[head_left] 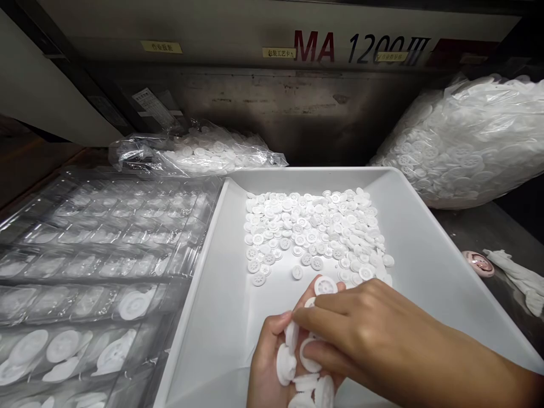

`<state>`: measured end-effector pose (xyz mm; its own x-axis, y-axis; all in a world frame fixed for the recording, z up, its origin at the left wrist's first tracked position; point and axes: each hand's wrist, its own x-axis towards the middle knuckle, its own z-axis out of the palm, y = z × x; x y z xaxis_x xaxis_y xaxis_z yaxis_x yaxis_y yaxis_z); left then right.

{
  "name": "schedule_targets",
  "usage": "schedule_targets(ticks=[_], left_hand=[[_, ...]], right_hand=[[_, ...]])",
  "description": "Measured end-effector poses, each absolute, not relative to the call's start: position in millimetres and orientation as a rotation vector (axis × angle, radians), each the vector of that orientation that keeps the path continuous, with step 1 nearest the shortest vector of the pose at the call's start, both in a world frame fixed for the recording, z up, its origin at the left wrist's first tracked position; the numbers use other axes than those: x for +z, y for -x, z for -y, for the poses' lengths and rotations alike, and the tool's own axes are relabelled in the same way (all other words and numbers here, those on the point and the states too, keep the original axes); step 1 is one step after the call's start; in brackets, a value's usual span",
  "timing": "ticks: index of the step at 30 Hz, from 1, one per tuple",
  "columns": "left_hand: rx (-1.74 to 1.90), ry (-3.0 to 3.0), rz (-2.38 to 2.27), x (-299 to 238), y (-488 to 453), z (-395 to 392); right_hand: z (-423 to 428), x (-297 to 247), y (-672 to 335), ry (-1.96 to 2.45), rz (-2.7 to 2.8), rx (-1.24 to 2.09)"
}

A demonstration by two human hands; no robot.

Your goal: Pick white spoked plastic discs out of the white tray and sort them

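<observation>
My left hand (270,362) is cupped low over the white tray (425,249), closed round several small white plastic wheels (289,362). My right hand (352,328) reaches across from the right, its fingertips pinching one of the wheels in the left palm. A loose pile of the same white wheels (314,232) lies in the far half of the tray, just beyond both hands.
Clear plastic blister trays (102,260) with a few wheels seated in their pockets lie to the left. Two clear bags of wheels rest behind, one at centre (199,150), a big one at right (467,141). A pink round object (478,262) and a white cloth (518,277) lie at right. A machine wall stands behind.
</observation>
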<state>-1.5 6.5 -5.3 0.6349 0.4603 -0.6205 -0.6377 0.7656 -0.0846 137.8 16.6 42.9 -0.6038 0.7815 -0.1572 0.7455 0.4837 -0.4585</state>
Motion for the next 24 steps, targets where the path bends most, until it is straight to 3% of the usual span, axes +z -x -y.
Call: schedule_targets(ticks=[3,7,11,24], left_hand=[[0.642,0.325,-0.683,-3,0,-7],[0.664,0.283,-0.786,-2,3,-5],[0.666,0.269,-0.828,-3,6,-2],[0.698,0.238,-0.577,-12,10,0]], right_hand=[[-25,51,-125,1.341,2.810,0.756],[-29,51,-125,1.481,2.599,1.005],[-24,45,-133,1.524,2.450,1.026],[-13,50,-134,1.512,2.409,1.046]])
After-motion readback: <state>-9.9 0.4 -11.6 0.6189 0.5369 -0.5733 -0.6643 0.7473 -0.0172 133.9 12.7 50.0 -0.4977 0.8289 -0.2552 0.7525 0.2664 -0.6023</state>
